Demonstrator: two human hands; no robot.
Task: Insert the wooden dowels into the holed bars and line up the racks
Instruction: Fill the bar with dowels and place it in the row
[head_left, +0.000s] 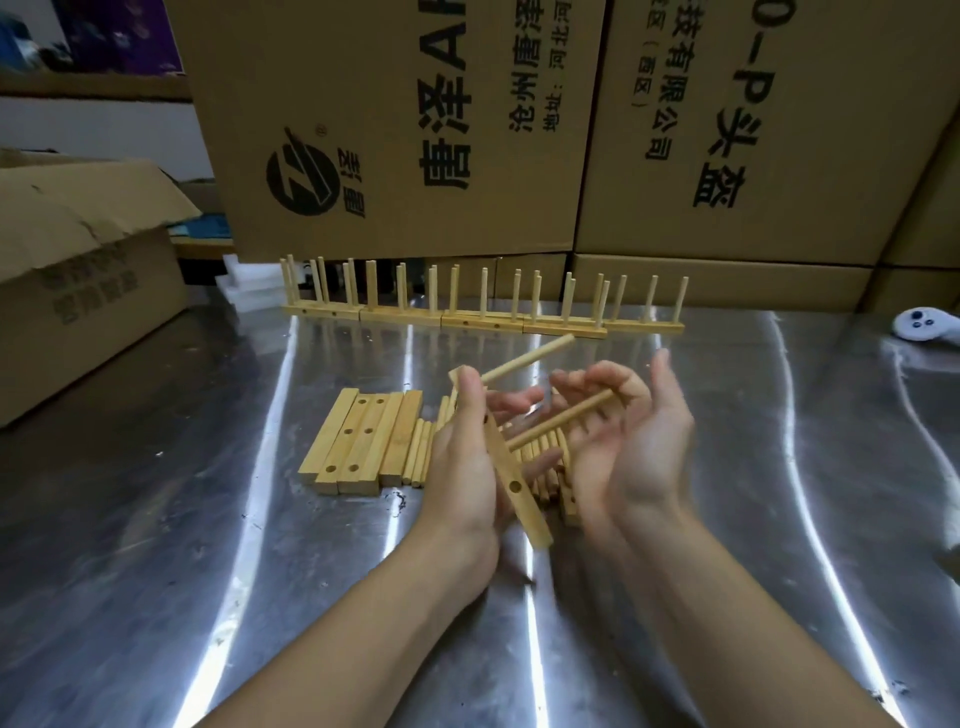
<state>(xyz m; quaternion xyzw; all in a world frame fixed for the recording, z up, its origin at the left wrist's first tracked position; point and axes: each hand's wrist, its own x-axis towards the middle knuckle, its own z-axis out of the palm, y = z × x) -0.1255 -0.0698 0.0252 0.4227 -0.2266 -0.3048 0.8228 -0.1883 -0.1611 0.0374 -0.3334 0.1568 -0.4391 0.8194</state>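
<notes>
We were working at a shiny steel table (208, 545) hemmed in by stacked cardboard boxes (395, 124), with an open carton (78, 291) off to the left and a small white controller (927, 325) at the far right edge. Along the back stood our finished racks (483, 317), set end to end in a rough line with their dowels upright. Nearer us lay the spare holed bars (358, 447) flat and side by side, just beside a heap of loose dowels (545, 462) partly hidden behind our hands. Our left hand (467, 467) was closed around a holed bar (511, 478), held tilted off the table, with one dowel (530, 361) already seated near its top end and pointing up and to the right; one empty hole showed lower down. Our right hand (634, 441) was mostly open, palm up, fingers loosely curled about a second dowel (561, 423) whose tip met the middle of the bar; motion blur kept us from telling whether it had entered a hole. To do this step well, we judged, we should steady the bar firmly, square the dowel to the bar's face so it would not bind, then press and twist it home to the same depth as its neighbour.
</notes>
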